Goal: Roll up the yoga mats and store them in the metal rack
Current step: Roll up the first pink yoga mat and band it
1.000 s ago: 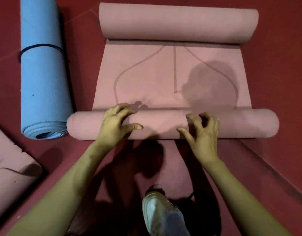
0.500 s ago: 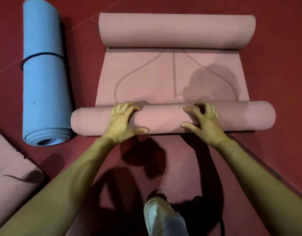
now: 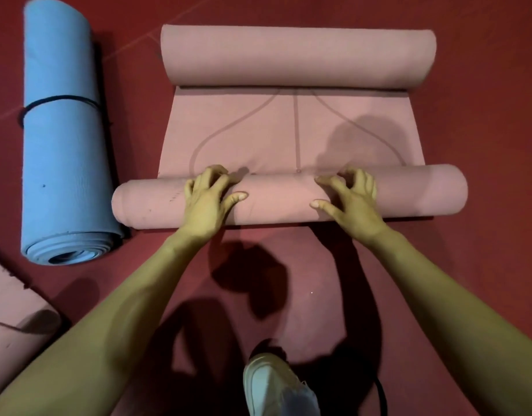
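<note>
A pink yoga mat (image 3: 291, 133) lies on the red floor, rolled at both ends with a flat stretch between. The near roll (image 3: 282, 201) runs left to right in front of me. My left hand (image 3: 209, 202) grips it left of centre, fingers curled over its top. My right hand (image 3: 350, 202) grips it right of centre the same way. The far roll (image 3: 297, 57) lies loose at the mat's other end. No metal rack is in view.
A rolled blue mat (image 3: 62, 139) with a dark band around it lies to the left, its open end toward me. Part of another pink mat (image 3: 12, 322) shows at the lower left. My white shoe (image 3: 276, 385) stands below my arms.
Both hands have pushed the near roll away from me. The roll has grown thicker and the flat stretch of mat between the two rolls has grown shorter.
</note>
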A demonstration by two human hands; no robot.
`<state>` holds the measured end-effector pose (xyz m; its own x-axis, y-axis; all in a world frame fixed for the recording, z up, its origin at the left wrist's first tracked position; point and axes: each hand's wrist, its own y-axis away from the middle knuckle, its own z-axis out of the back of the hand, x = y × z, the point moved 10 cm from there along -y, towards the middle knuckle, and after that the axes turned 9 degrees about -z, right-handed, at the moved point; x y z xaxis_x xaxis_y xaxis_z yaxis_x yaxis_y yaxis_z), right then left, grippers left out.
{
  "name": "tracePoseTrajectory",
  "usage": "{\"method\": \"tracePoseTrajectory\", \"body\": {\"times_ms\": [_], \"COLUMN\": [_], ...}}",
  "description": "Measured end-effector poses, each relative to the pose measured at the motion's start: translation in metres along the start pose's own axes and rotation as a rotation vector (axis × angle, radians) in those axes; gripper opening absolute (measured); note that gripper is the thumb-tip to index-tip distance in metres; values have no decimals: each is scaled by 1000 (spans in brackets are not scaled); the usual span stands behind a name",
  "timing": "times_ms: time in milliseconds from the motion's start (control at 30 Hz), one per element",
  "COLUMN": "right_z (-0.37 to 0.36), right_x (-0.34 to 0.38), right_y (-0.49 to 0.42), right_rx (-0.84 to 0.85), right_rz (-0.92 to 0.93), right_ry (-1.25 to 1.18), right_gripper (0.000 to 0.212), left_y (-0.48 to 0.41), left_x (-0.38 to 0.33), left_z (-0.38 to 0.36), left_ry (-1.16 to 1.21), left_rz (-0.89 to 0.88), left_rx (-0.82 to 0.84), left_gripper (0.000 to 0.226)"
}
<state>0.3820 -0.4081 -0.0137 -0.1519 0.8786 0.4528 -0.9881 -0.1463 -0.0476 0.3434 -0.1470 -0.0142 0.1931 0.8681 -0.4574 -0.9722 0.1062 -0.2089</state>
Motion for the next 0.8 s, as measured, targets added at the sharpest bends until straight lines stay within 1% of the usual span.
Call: {"method": "tracePoseTrajectory", "body": {"times_ms": [67, 100, 167, 233, 300, 400, 467, 533, 567, 633, 733, 800], "right_z": [0, -1, -6, -9, -7, -5, -6, -7, -9, -12, -13, -14], "right_x": [3, 3, -1, -3, -2, -2, -3, -2, -3, -2, 1, 2], "right_y": [2, -1, -11, -17, -20, -25, -28, -31, -32, -32, -33, -37], "right_rx": [-59, -30, 120, 250, 284, 268, 278, 296, 309, 337, 353, 357], "right_rz": [8, 8, -13, 1, 11, -2, -1, 8, 17, 40, 87, 107], "right_ry": [51, 65, 76, 88, 59, -27, -40, 1, 33, 85, 132, 173], "right_gripper": [62, 64, 77, 89, 88, 78, 76, 74, 75, 87, 101, 105], "left_y": [-5, -8, -13, -15, -16, -18, -16, -13, -11, -10, -16, -20], "left_x": [1, -1, -4, 1, 8, 12, 7, 0, -3, -1, 5, 8], "left_z": [3, 3, 5, 7, 7, 9, 9, 8, 7, 1, -3, -4], "left_ry": [-75, -131, -174, -105, -12, 111, 120, 42, -14, -77, -44, -30], "left_rz": [16, 14, 25, 78, 113, 117, 37, -98, -158, -204, -166, -153], "left_rx": [-15, -22, -56, -97, -130, -151, -115, -41, -4, 68, 168, 218], "left_gripper": [65, 60, 47, 36, 35, 48, 59, 80, 89, 100, 111, 112]}}
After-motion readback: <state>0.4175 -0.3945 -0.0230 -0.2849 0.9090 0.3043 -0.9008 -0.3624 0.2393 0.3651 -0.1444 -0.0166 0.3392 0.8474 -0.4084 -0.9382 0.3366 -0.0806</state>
